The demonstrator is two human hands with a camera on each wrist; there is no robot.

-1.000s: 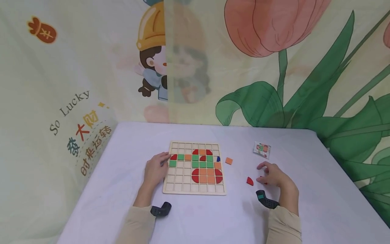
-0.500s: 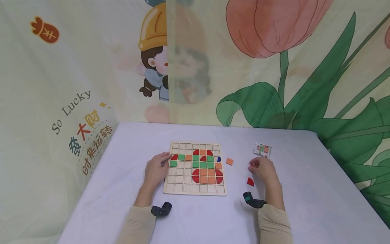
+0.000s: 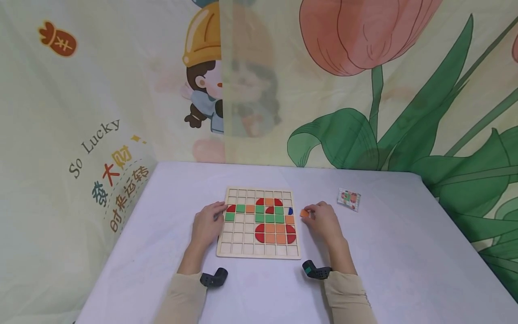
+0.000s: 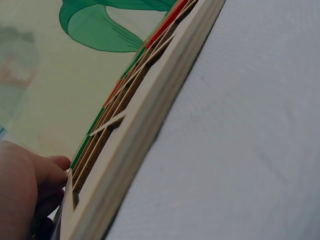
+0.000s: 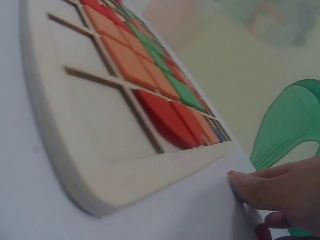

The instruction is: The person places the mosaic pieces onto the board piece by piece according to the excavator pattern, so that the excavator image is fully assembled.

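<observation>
A wooden grid board lies on the table, bearing red, green and orange pieces and one small blue piece. My left hand grips the board's left edge, fingertips at the rim beside a red quarter-round piece. Just right of the board, my right hand pinches an orange square tile between thumb and fingertips. In the right wrist view, a bit of a red piece shows under the curled fingers; the rest of it is hidden by the hand.
A small pattern card, printed with coloured shapes, lies at the back right of the white-covered table. Behind the table hangs a printed curtain. Each wrist wears a black camera mount.
My right hand has moved left across the table, gathering the two loose red pieces, and now holds the orange tile beside the board. The left hand has stayed at the board's edge.
</observation>
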